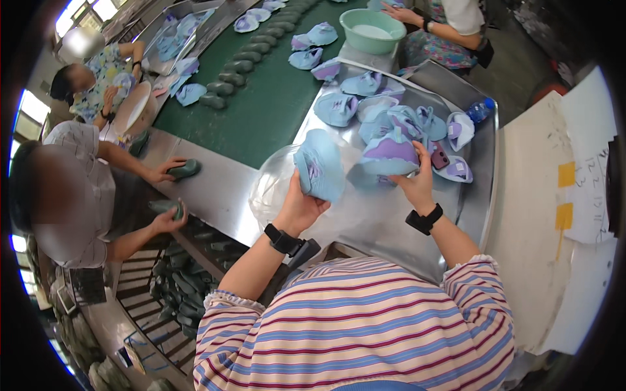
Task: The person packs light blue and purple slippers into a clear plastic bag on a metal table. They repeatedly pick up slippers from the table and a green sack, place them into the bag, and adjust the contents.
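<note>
My left hand (301, 208) grips a light blue shoe upper (326, 159) with lilac lacing, raised above the metal tray (417, 221). Its thumb and fingers wrap the lower end of the upper. To the right, my right hand (419, 184) is closed on the edge of a second shoe upper (391, 148), blue with a purple collar. Just beyond it several more blue and purple uppers (375, 120) lie heaped in the tray. A clear plastic bag (270, 189) rests beside the left upper, partly hidden behind it.
Dark green shoe lasts (243, 66) line a green conveyor belt (195, 129) ahead. A co-worker (72, 189) at left handles two lasts; others sit farther off. A green basin (372, 31), a blue-capped bottle (481, 109) and a phone (441, 156) are nearby. A crate of lasts (182, 280) stands lower left.
</note>
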A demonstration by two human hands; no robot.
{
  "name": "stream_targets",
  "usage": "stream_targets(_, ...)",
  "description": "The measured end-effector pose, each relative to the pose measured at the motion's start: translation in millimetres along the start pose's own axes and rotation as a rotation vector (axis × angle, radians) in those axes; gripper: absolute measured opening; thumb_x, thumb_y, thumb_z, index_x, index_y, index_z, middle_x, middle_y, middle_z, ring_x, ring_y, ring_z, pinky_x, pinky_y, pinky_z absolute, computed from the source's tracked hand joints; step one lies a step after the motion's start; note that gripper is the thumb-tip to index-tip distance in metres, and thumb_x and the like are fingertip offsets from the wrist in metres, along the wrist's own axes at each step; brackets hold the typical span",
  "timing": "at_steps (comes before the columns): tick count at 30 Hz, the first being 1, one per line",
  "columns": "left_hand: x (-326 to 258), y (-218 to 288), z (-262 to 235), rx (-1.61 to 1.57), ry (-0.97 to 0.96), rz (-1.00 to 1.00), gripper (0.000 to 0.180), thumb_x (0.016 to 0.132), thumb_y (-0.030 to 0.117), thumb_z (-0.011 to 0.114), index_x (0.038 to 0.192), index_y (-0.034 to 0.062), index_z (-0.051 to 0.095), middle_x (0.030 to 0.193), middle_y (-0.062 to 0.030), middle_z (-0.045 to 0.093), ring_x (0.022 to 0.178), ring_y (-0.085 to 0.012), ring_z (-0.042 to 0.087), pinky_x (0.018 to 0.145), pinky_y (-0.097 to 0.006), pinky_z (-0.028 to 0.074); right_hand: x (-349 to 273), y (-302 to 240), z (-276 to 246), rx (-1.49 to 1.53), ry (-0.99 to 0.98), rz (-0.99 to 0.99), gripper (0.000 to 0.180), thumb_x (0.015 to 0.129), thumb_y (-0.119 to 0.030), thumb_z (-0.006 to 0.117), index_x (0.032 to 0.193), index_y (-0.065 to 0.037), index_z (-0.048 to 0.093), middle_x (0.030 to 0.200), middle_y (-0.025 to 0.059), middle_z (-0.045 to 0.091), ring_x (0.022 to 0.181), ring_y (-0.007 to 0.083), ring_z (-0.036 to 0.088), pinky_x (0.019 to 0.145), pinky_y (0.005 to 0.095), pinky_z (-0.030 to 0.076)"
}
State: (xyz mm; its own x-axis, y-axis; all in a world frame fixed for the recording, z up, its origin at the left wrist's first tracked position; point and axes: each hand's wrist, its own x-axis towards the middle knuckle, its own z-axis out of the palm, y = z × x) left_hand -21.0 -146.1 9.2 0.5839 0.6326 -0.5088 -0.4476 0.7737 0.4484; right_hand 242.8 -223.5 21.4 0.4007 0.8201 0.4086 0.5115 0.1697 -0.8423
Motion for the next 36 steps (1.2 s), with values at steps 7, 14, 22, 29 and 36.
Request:
stream_targets(7,75,11,43,-0.121,-0.053,0.283,0.059,0.087,0.040,0.043,0.131,0.0080,0.022,0.131,-0.0130,0.030,0.115,-0.0340,0.038,0.094,-0.047,0.037,19,-6,-24,-0.020,0.405,-0.060,0.071,0.061,-0.012,0.078,0.118,-0.003,0.037,0.109,0.0089,0.043,0.101,0.0203,0.043,0.089,0.0308,0.034)
stream_targets(14,117,4,84,0.972,-0.463,0.025,0.064,0.086,0.050,0.039,0.130,0.0041,0.035,0.129,-0.0158,0.042,0.122,-0.0239,0.035,0.098,-0.041,0.030,20,6,-28,-0.046,0.512,-0.161,0.064,0.060,-0.018,0.079,0.110,-0.002,0.042,0.106,0.0101,0.044,0.098,0.0232,0.044,0.089,0.0321,0.034)
stream_targets(22,35,-88,-12,1.943,-1.075,0.016,0.046,0.081,0.024,0.054,0.122,0.0053,0.045,0.117,-0.0186,0.051,0.105,-0.0310,0.050,0.089,-0.039,0.040,43,-10,-47,0.038,0.440,0.076,0.056,0.064,-0.014,0.076,0.109,-0.002,0.045,0.101,0.0080,0.051,0.096,0.0207,0.049,0.085,0.0302,0.038)
stream_targets(29,38,-9,59,0.398,-0.520,0.006,0.060,0.086,0.032,0.051,0.132,0.0063,0.023,0.119,-0.0092,0.046,0.102,-0.0196,0.051,0.082,-0.033,0.046,20,-12,15,0.285,-0.118,0.130,0.055,0.066,-0.004,0.068,0.118,-0.012,0.050,0.114,0.0090,0.049,0.112,0.0224,0.042,0.094,0.0322,0.034)
stream_targets(36,39,-8,15,0.438,-0.002,0.184,0.031,0.076,0.003,0.051,0.106,-0.0003,0.045,0.102,-0.0124,0.054,0.091,-0.0183,0.055,0.073,-0.029,0.047,12,-62,43,-0.018,-0.317,-0.414,0.038,0.061,0.001,0.068,0.094,-0.011,0.052,0.110,0.0080,0.054,0.121,0.0293,0.034,0.094,0.0402,0.032)
